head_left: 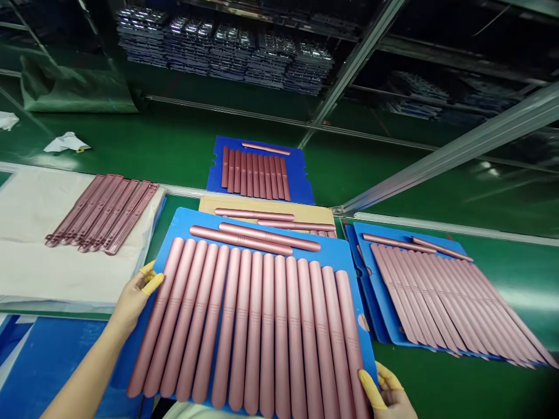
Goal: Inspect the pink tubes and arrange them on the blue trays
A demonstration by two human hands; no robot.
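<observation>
Both my hands carry a blue plastic tray (186, 221) tilted up toward me. It holds a long row of matt pink metal tubes (266, 331) lying side by side in slots, and several loose pink tubes (255, 238) lie across its far end. My left hand (130, 301) grips the tray's left edge, with yellow finger cots on its fingertips. My right hand (386, 393) grips the near right edge, also wearing yellow finger cots. The tray's near edge is partly cut off by the bottom of the view.
Green belt (493, 291) carries a blue tray of pink strips (449, 302) at right, a tan board with tubes (266, 205) and a blue tray of tubes (257, 169) ahead. Pink strips (102, 212) lie on white sheeting (30, 233) at left. Metal rails cross above.
</observation>
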